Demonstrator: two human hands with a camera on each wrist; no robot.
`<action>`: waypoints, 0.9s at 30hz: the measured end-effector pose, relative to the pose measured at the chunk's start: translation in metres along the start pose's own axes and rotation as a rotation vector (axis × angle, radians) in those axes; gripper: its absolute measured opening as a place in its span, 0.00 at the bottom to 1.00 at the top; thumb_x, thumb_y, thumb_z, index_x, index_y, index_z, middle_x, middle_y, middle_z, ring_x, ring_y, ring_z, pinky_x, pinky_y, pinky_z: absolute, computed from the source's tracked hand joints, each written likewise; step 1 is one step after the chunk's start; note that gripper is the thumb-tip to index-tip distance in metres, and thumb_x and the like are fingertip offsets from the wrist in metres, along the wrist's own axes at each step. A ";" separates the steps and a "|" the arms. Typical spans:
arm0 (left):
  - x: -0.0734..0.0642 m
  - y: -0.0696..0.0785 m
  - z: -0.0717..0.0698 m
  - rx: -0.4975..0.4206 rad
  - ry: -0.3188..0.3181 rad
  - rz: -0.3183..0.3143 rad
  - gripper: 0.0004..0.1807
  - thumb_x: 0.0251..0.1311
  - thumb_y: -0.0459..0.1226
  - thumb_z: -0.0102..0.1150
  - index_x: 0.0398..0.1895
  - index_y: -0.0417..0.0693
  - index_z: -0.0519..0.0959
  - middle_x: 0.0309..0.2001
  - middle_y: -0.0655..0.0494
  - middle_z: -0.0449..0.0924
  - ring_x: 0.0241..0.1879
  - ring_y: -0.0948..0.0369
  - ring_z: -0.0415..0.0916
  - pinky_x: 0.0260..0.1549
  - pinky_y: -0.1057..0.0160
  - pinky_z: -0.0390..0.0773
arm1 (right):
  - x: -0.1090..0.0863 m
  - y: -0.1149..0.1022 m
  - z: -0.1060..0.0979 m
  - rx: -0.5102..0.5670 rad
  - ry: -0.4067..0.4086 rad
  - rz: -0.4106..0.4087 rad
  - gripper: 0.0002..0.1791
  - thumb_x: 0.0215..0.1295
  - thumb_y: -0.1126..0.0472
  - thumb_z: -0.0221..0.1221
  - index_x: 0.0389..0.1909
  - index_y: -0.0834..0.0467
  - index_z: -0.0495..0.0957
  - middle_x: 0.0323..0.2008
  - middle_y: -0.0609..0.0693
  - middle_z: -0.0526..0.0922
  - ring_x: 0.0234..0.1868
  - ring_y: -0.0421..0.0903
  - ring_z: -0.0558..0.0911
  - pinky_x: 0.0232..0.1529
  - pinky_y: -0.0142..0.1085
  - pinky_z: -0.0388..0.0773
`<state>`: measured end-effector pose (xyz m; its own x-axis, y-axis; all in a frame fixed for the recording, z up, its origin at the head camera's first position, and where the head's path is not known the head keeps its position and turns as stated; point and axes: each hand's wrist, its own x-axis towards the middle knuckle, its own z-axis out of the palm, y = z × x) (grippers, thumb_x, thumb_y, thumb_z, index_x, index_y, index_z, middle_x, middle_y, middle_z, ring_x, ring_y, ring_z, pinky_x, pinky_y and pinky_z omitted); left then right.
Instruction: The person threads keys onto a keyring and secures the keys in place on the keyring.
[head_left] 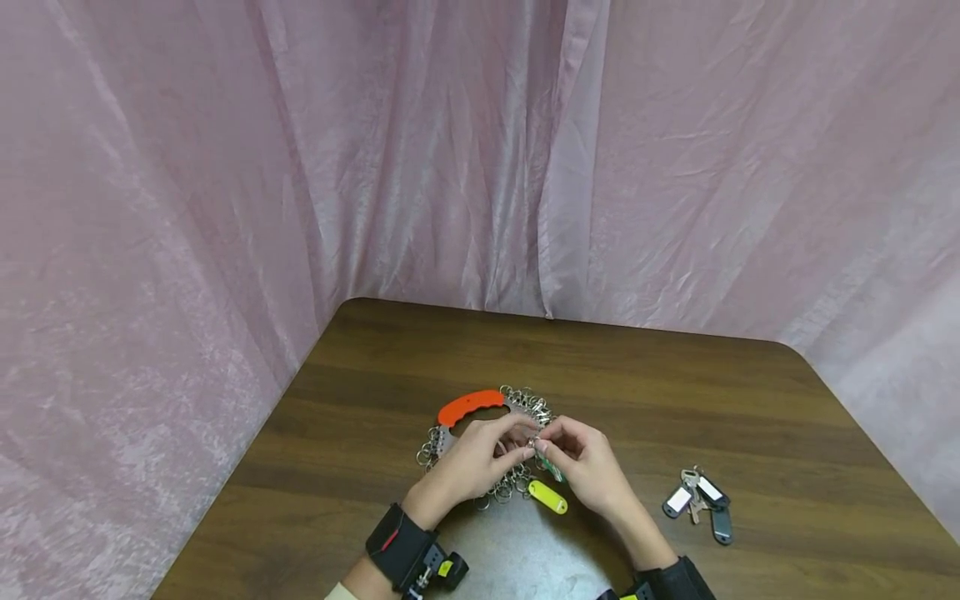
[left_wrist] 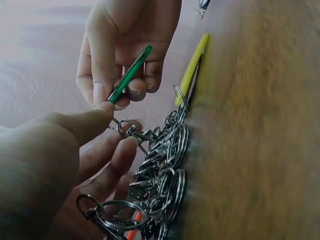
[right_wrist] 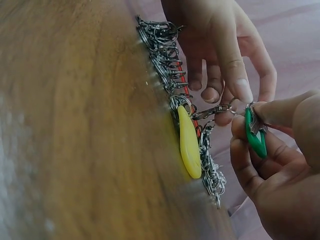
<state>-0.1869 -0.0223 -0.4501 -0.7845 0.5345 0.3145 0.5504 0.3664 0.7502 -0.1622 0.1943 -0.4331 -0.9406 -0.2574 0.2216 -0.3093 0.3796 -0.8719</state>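
head view | left hand (head_left: 472, 457) pinches metal ring (right_wrist: 232, 104) | right hand (head_left: 591, 468) pinches green tag (left_wrist: 131, 73) | yellow tag (head_left: 547, 497) near both hands

Metal hoop (head_left: 446, 439) partly behind left hand (head_left: 474, 457)

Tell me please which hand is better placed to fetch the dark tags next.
Probably the right hand: it is nearer to the dark tags, which lie to its right, though it now holds the green tag. The left hand is farther away.
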 end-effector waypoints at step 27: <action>-0.002 0.000 0.001 0.047 0.029 0.068 0.12 0.71 0.43 0.69 0.55 0.55 0.86 0.45 0.64 0.86 0.40 0.72 0.80 0.44 0.68 0.83 | 0.000 0.001 0.003 -0.002 0.007 -0.059 0.03 0.73 0.69 0.65 0.39 0.59 0.82 0.32 0.52 0.84 0.27 0.39 0.77 0.27 0.30 0.73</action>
<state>-0.1849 -0.0224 -0.4513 -0.7527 0.5370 0.3809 0.6147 0.3660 0.6987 -0.1619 0.1918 -0.4357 -0.9217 -0.2732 0.2755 -0.3644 0.3658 -0.8564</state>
